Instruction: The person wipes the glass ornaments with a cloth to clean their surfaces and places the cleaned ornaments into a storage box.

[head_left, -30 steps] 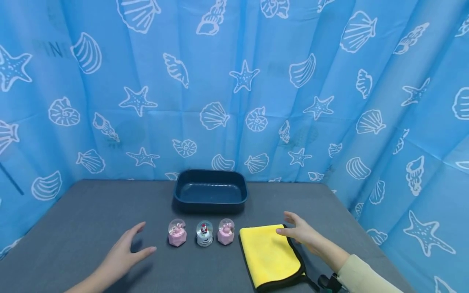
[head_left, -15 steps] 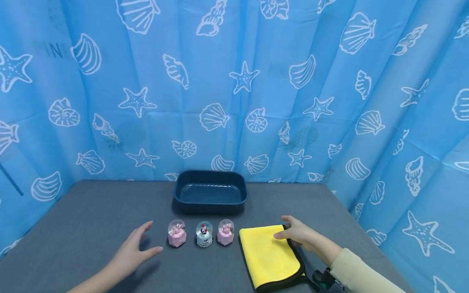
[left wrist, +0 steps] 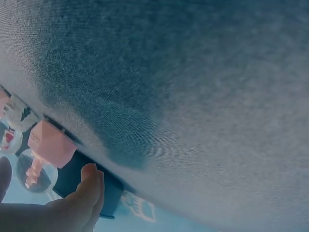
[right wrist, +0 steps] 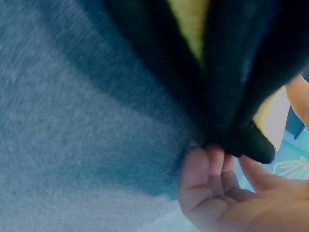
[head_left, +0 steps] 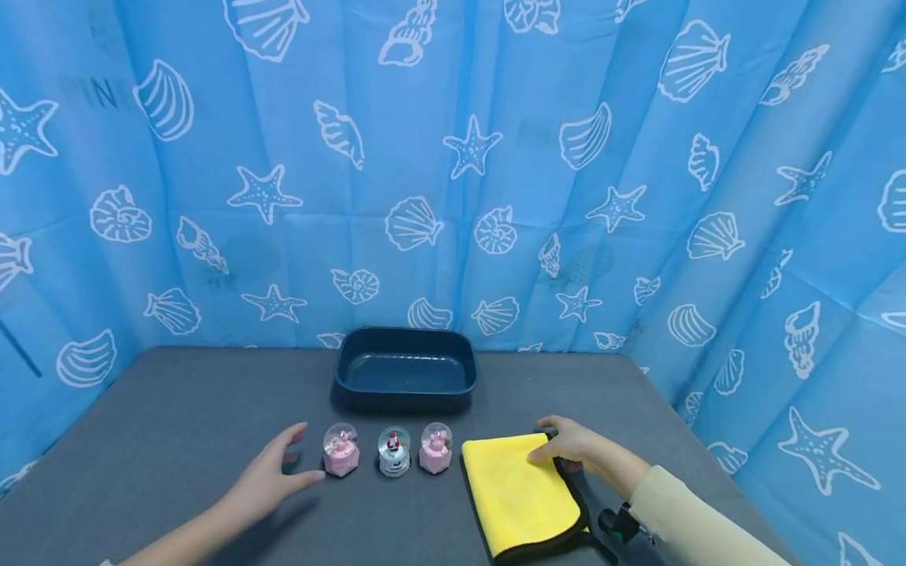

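Note:
My left hand (head_left: pixel 265 479) hovers just left of a pink-based snow globe (head_left: pixel 341 450), thumb and fingers spread apart and holding nothing. In the left wrist view the same pink snow globe (left wrist: pixel 51 144) shows beyond the fingers (left wrist: pixel 89 186). A white-based snow globe (head_left: pixel 394 452) with a small red figure stands in the middle, and a second pink snow globe (head_left: pixel 436 448) to its right. At the far right corner of a folded yellow cloth (head_left: pixel 520 495) with black edging, my right hand (head_left: pixel 583 450) pinches the edge, thumb on top. In the right wrist view, curled fingers (right wrist: pixel 195 176) meet the black edge.
A dark blue rectangular tray (head_left: pixel 406 401) stands behind the snow globes, near the back of the grey table (head_left: pixel 212 401). A black strap or loop (head_left: pixel 602 546) lies by the cloth's near right corner. The blue shell-patterned curtain (head_left: pixel 425 157) hangs behind and to the right.
My left hand has moved right, closer to the left pink snow globe. My right hand has shifted slightly left onto the cloth's corner. The snow globes, tray and cloth look unmoved.

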`<state>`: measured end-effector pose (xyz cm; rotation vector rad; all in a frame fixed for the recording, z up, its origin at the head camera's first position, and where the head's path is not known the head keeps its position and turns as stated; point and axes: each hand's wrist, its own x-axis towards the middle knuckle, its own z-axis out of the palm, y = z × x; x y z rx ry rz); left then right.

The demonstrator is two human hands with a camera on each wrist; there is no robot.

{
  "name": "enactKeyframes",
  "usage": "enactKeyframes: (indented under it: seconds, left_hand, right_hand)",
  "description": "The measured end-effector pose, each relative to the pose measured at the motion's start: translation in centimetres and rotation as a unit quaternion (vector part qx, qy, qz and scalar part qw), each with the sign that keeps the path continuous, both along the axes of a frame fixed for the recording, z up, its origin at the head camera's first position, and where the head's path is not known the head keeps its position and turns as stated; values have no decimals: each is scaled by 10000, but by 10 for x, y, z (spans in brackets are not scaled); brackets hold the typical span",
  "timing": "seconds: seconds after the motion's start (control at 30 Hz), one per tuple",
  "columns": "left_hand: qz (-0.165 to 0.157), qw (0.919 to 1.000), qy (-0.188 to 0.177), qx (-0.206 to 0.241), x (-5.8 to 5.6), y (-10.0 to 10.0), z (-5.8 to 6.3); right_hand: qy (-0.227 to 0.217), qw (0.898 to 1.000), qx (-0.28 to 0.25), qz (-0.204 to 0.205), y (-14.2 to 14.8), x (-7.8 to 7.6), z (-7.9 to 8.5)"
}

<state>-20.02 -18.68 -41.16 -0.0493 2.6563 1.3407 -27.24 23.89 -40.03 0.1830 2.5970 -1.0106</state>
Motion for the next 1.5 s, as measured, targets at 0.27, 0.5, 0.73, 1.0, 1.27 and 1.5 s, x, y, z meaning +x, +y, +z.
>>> enactKeyframes:
  seconds: [0.27,0.5,0.73,1.0,1.27,1.5]
  left_hand:
    - [38,9999,88,125,-5,7,-1]
    - [-37,9995,31,324,-9,8,-1]
    - [-36,9990,-85,426,-11,9,-3]
    - [-43,9985,-152,533,-13,17,-6]
    - [-60,9981,-137,604,-17,18,-7]
    - [-117,9982,-85,586,-22,21,-5]
  right_hand:
    - [81,9990,246,359,0,-4,-4]
    - [51,9966,634,524,-2,-12,-8]
    - [7,9974,479,531,-6,-9,-8]
    - [-356,9981,-296,403,0,-2,6]
    - [-845,9825,-1482,749,12,10,28]
    - [-907,9613,-2274,1261,29,19,47]
